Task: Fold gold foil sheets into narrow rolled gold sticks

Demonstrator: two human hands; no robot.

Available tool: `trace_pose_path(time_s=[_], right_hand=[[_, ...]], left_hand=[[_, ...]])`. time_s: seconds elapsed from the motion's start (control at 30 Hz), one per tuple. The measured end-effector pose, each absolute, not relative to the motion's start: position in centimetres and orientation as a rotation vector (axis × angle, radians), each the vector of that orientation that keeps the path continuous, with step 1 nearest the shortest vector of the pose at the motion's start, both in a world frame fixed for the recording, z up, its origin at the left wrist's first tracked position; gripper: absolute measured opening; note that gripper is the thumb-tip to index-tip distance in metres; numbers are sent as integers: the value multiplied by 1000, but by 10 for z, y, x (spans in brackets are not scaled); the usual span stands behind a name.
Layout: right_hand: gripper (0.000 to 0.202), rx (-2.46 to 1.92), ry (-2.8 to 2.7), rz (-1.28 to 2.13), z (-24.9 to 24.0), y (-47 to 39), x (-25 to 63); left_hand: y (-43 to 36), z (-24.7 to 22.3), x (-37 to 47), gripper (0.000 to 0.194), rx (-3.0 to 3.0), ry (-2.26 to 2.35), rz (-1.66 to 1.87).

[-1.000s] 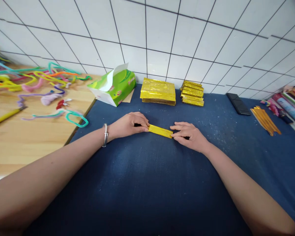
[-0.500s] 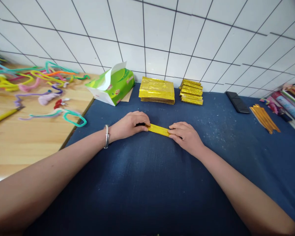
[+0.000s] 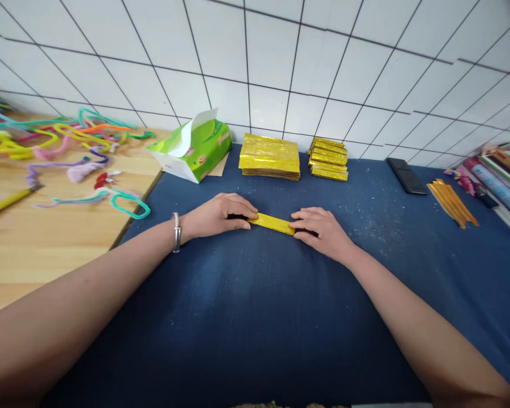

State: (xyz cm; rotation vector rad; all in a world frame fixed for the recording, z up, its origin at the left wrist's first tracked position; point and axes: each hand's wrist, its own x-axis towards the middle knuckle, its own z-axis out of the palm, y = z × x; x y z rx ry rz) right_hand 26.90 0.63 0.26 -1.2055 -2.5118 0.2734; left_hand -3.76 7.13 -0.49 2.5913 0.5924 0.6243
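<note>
A narrow folded strip of gold foil paper (image 3: 272,223) lies on the dark blue cloth, slightly slanted. At its left end, my left hand (image 3: 221,215) pinches it, the fingertips on top and the thumb at the near side; a silver bangle circles that wrist. My right hand (image 3: 321,229) has its fingers bent over the other end, fingertips touching the foil and the thumb lower down. Behind the strip sits a stack of flat gold foil sheets (image 3: 270,156). Right of that stack lies a pile of folded gold strips (image 3: 328,158).
A green tissue box (image 3: 210,147) stands by the white tiled wall. Colourful pipe cleaners (image 3: 55,133) and a yellow pen (image 3: 6,203) lie on the wooden table at left. To the right are a black phone (image 3: 407,175), orange-gold strips (image 3: 453,201) and books (image 3: 501,187).
My left hand has shifted slightly left along the strip, and its thumb has slid back from the foil. My right thumb has spread a little lower. The strip stays in place.
</note>
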Motion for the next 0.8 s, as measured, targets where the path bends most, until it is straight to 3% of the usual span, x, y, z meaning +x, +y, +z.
trace_pose_path(time_s=[0.5, 0.63, 0.8], right_hand=[[21, -1152, -2165, 154, 5, -1, 262], [11, -1062, -2267, 42, 3, -1, 263], [20, -989, -2468, -36, 2, 0, 261]], left_hand=[[59, -6, -32, 24, 2499, 880, 794], [58, -5, -31, 27, 2490, 972, 800], [59, -5, -26, 30, 2488, 1083, 777]])
